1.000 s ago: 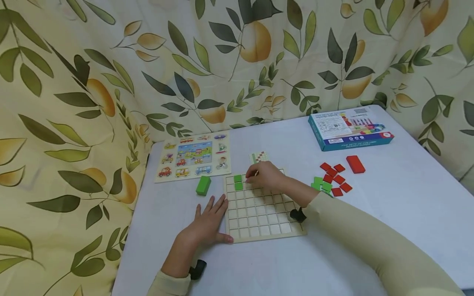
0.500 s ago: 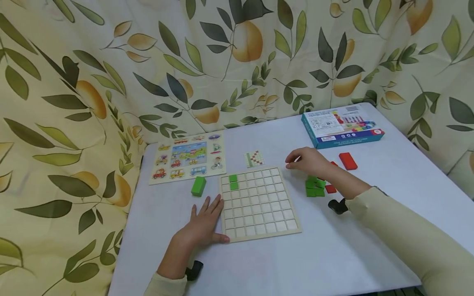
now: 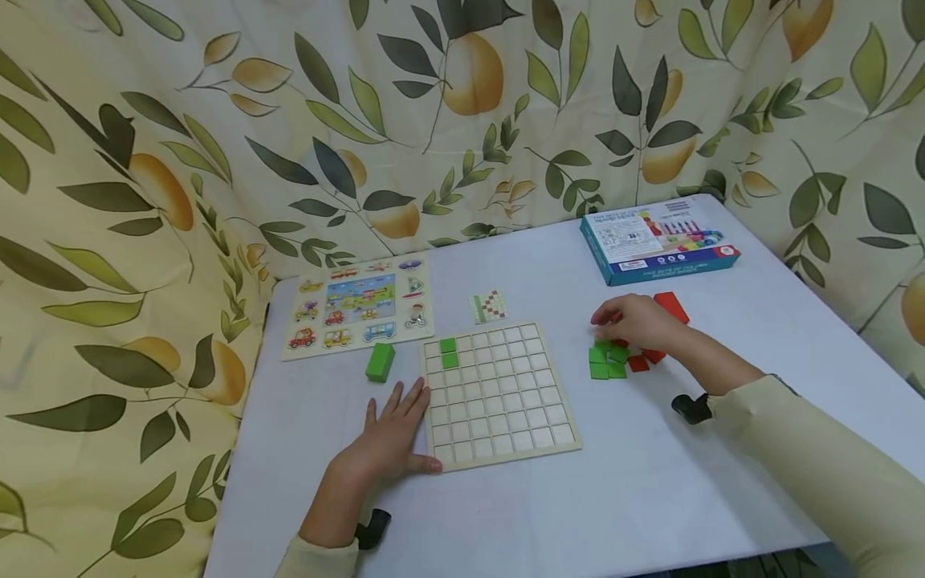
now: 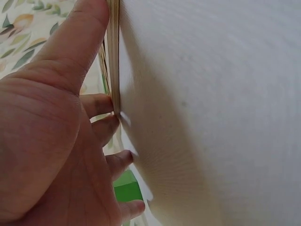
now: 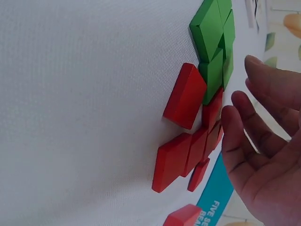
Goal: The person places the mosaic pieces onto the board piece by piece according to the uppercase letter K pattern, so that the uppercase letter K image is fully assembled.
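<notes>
My left hand (image 3: 383,445) rests along the left edge of a pale wooden grid board (image 3: 506,401), fingers spread and thumb at its lower corner. The left wrist view shows this hand (image 4: 61,141) with fingertips against the board's side (image 4: 114,56). Two green square tiles (image 3: 449,345) sit in cells at the board's upper left. Right of the board, my right hand (image 3: 639,319) hovers over loose green tiles (image 3: 599,370) and red tiles (image 3: 638,364). In the right wrist view its fingers (image 5: 233,129) are loosely bent with nothing between them, just above the tiles.
A green block (image 3: 380,362) stands left of the board, below a vehicle picture puzzle (image 3: 296,347). Behind the board lies a small pattern card (image 3: 490,307). A red block (image 3: 672,307) and a teal-edged box (image 3: 661,241) are at the back right.
My right hand has left the top of the grid board and moved right, over the loose tiles. The left hand stays at the board's edge. The head view has shifted slightly.
</notes>
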Demonstrator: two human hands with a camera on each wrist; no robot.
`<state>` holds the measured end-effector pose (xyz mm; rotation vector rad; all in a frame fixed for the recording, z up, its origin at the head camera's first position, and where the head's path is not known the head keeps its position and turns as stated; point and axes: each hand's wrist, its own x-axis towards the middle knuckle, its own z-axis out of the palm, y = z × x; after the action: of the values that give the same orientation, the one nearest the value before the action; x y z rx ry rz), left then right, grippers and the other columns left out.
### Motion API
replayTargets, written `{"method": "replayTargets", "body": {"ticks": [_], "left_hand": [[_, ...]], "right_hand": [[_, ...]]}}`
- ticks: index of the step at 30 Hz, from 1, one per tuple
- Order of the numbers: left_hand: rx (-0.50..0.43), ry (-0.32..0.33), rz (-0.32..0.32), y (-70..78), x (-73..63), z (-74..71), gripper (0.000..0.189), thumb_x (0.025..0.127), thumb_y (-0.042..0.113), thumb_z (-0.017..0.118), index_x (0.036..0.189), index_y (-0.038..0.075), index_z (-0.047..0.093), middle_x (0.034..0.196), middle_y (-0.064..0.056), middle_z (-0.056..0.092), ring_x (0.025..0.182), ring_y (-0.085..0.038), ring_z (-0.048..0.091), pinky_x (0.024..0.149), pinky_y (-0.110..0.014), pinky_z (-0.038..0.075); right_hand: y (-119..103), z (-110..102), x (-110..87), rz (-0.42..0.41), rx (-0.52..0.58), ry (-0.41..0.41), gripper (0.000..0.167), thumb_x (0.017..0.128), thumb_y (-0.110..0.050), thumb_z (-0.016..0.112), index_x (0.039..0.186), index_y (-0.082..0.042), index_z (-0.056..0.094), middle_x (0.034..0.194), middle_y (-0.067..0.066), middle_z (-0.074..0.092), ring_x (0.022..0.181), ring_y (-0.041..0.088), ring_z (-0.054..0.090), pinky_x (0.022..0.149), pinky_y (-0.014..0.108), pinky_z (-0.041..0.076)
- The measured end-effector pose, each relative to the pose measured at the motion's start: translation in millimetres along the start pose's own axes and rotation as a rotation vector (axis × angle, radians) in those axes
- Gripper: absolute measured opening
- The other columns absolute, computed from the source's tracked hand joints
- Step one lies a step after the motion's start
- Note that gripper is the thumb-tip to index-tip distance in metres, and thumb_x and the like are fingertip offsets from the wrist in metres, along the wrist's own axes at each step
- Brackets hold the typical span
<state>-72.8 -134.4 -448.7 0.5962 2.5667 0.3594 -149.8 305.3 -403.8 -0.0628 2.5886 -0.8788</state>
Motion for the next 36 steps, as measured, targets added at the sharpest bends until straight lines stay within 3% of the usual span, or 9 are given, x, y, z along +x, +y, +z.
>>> {"method": "replayTargets", "body": {"ticks": [11, 23, 30, 36], "left_hand": [[0.000, 0.009, 0.007, -0.7, 0.3, -0.3, 0.124, 0.070, 0.060, 0.082, 0.163, 0.016, 0.014, 0.170, 0.001, 0.002, 0.154, -0.033, -0.004, 0.114, -0.070, 0.001], [0.000, 0.006, 0.010, -2.5, 0.7, 1.3, 0.123, 0.071, 0.062, 0.081, 0.163, 0.017, 0.013, 0.170, 0.001, 0.001, 0.154, -0.032, -0.005, 0.114, -0.070, 0.001], [0.004, 0.003, 0.002, -2.6, 0.6, 0.1, 0.123, 0.072, 0.062, 0.081, 0.163, 0.017, 0.013, 0.170, 0.002, 0.000, 0.154, -0.031, -0.006, 0.115, -0.069, 0.001], [0.006, 0.002, 0.000, 0.0, 0.1, -1.7, 0.122, 0.071, 0.061, 0.082, 0.163, 0.016, 0.014, 0.170, 0.001, 0.001, 0.154, -0.032, -0.005, 0.115, -0.069, 0.000]], "right_hand": [[7.2, 1.7, 2.9, -0.030, -0.104, -0.060, 0.042, 0.086, -0.012, 0.079, 0.126, -0.001, 0.068, 0.109, 0.010, 0.069, 0.103, 0.030, 0.059, 0.084, 0.040, 0.055], [3.1, 4.3, 3.3, -0.021, -0.102, -0.071, 0.031, 0.086, -0.009, 0.079, 0.116, -0.003, 0.071, 0.101, 0.008, 0.067, 0.098, 0.028, 0.057, 0.080, 0.037, 0.054], [-4.9, -3.0, 3.9, -0.020, 0.018, -0.041, 0.031, 0.090, -0.018, 0.076, 0.117, -0.005, 0.070, 0.097, 0.006, 0.067, 0.092, 0.026, 0.056, 0.072, 0.032, 0.051], [-24.3, 3.6, 7.8, -0.032, 0.123, -0.029, 0.034, 0.091, -0.022, 0.077, 0.119, -0.005, 0.069, 0.107, 0.009, 0.068, 0.095, 0.026, 0.057, 0.076, 0.036, 0.051]]}}
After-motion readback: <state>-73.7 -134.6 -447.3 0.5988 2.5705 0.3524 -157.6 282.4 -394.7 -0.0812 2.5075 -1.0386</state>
